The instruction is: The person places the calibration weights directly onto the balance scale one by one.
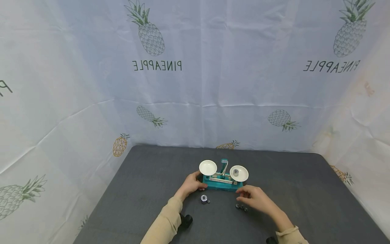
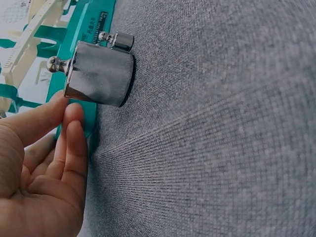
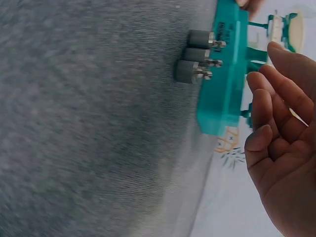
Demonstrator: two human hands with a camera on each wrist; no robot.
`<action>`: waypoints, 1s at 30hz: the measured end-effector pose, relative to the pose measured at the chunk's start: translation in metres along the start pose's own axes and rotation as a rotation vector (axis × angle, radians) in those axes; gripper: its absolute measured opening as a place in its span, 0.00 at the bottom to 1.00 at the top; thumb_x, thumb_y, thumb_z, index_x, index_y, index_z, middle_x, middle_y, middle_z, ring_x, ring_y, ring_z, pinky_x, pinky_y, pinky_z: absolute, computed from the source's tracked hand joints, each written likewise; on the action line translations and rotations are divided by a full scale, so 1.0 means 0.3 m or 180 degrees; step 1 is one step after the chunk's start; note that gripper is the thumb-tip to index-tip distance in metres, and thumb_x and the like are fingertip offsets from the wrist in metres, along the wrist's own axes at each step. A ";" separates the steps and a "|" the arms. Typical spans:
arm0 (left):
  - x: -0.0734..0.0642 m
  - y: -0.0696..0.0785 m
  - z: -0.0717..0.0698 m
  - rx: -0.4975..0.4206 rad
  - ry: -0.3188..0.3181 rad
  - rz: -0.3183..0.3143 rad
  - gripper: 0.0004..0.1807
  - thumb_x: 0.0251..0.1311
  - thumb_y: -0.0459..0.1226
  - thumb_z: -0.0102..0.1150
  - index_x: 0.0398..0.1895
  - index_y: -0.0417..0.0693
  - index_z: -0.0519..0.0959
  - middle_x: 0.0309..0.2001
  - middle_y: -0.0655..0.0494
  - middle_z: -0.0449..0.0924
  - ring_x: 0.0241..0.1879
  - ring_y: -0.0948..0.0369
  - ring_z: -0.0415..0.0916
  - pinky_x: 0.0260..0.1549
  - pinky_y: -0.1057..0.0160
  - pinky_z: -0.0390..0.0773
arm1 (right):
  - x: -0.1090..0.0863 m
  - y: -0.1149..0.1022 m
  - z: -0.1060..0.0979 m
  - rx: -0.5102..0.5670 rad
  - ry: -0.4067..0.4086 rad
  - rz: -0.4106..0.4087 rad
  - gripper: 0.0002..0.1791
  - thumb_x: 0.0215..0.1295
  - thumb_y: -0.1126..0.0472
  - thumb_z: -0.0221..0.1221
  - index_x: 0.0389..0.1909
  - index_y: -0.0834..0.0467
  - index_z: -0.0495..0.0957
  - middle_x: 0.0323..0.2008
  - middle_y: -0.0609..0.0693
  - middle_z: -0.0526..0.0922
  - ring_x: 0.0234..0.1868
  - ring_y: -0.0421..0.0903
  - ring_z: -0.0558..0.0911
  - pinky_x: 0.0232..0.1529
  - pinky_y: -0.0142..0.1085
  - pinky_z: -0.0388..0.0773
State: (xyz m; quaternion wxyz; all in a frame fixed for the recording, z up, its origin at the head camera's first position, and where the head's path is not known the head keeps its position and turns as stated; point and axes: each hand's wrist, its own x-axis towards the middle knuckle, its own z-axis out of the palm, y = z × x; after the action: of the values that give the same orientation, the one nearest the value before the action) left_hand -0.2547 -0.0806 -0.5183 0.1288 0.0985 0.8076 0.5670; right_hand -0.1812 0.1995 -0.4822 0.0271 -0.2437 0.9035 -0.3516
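A teal balance scale [image 1: 217,184] with two white pans stands mid-table. A metal weight [image 1: 236,172] sits in its right pan [image 1: 242,178]; the left pan [image 1: 208,167] holds nothing. My left hand [image 1: 191,184] grips the left end of the base, thumb along the front. Beside that hand stand a large knobbed weight [image 2: 101,74] and a small one [image 2: 123,41]. My right hand [image 1: 256,199] hovers by the base's right front corner, its fingers [image 3: 261,106] loosely bent around nothing. Below it on the table are three small weights [image 3: 186,72].
The dark grey table [image 1: 146,189] ends at a white cloth [image 1: 201,84] printed with pineapples, hanging at the back and both sides. A black object [image 1: 186,221] shows by my left sleeve, another [image 1: 271,240] by my right.
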 end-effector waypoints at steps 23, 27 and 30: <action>-0.004 0.008 -0.009 -0.0446 -0.0257 -0.0120 0.40 0.49 0.27 0.64 0.66 0.31 0.57 0.30 0.42 0.80 0.22 0.64 0.79 0.27 0.61 0.83 | -0.012 0.039 0.048 0.0052 -0.0339 0.0005 0.12 0.52 0.57 0.67 0.36 0.60 0.81 0.24 0.40 0.77 0.24 0.27 0.69 0.23 0.26 0.69; -0.007 0.005 -0.014 -0.0506 -0.0288 -0.0121 0.39 0.49 0.27 0.64 0.65 0.32 0.58 0.34 0.40 0.79 0.23 0.64 0.80 0.28 0.61 0.83 | -0.012 0.039 0.048 0.0085 -0.0346 -0.0010 0.11 0.53 0.58 0.66 0.35 0.59 0.81 0.25 0.41 0.77 0.25 0.27 0.70 0.24 0.26 0.70; -0.005 0.002 -0.020 -0.0518 -0.0307 -0.0117 0.40 0.49 0.28 0.64 0.66 0.33 0.58 0.36 0.39 0.79 0.24 0.64 0.80 0.28 0.61 0.83 | -0.009 0.039 0.049 0.0110 -0.0333 -0.0034 0.11 0.53 0.57 0.66 0.35 0.59 0.81 0.25 0.41 0.77 0.25 0.27 0.70 0.24 0.26 0.70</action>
State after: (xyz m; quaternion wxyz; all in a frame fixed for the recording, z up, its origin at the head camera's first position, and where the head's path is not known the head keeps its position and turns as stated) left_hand -0.2552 -0.0862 -0.5158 0.1855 0.1002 0.7535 0.6228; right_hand -0.1805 0.1991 -0.5012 0.0766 -0.2660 0.8933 -0.3541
